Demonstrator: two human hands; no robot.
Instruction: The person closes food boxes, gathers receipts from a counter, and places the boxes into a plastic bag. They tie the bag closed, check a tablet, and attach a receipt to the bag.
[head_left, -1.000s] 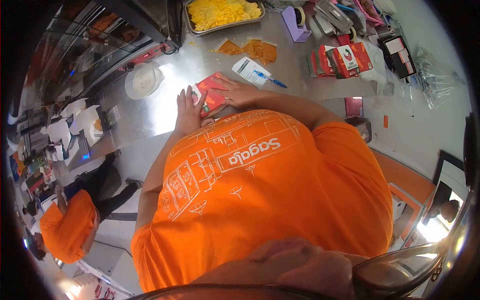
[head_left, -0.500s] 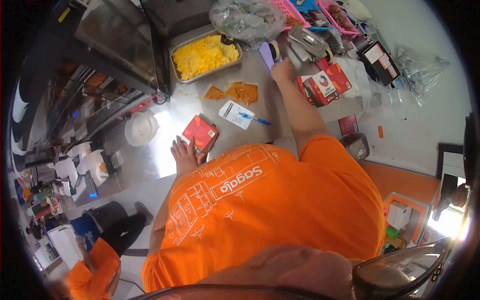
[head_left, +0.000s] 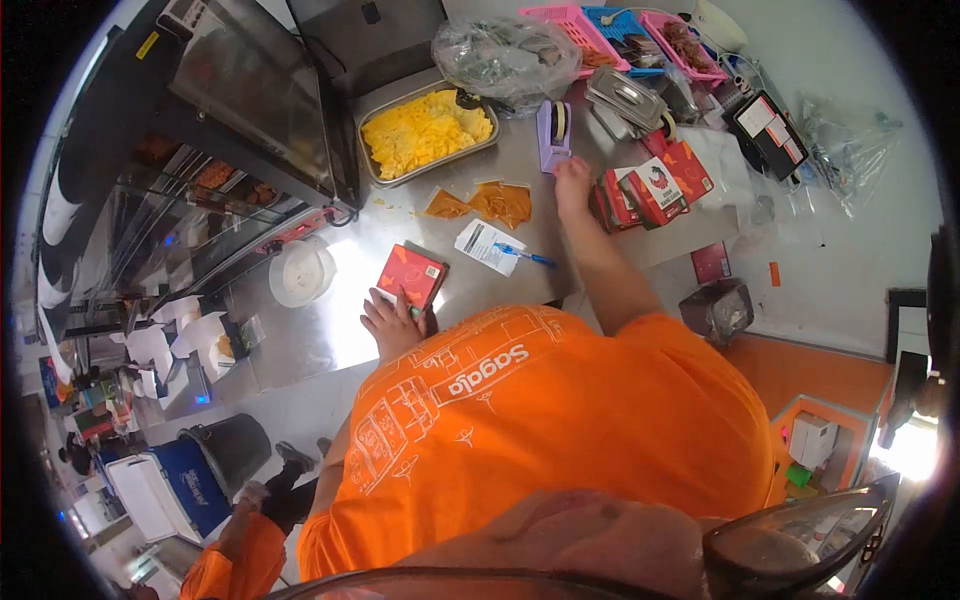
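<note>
My left hand [head_left: 393, 322] rests at the near edge of a red cardboard box [head_left: 413, 275]. Its fingers are spread, one of them lying on the box top. A small bit of green shows beside that hand. My right hand [head_left: 573, 187] reaches forward with curled fingers to the near end of a purple tape dispenser [head_left: 553, 150], which carries a roll of tape. What the fingertips pinch there is too small to make out. Between the hands lie a printed white paper [head_left: 485, 247], a blue pen [head_left: 525, 255] and sachets of orange sauce [head_left: 500, 203].
A metal tray of yellow food [head_left: 425, 135] stands at the back. Stacked red boxes [head_left: 660, 190] and metal lidded containers [head_left: 625, 100] are right of the dispenser. A white tub [head_left: 302, 272] sits left, beside a glass-fronted cabinet [head_left: 240, 100]. Another person's orange sleeve [head_left: 255, 550] shows lower left.
The tape dispenser has turned so its near end points towards me, and my right hand has drawn slightly back from it. My left hand stays at the red box. The view has shifted.
</note>
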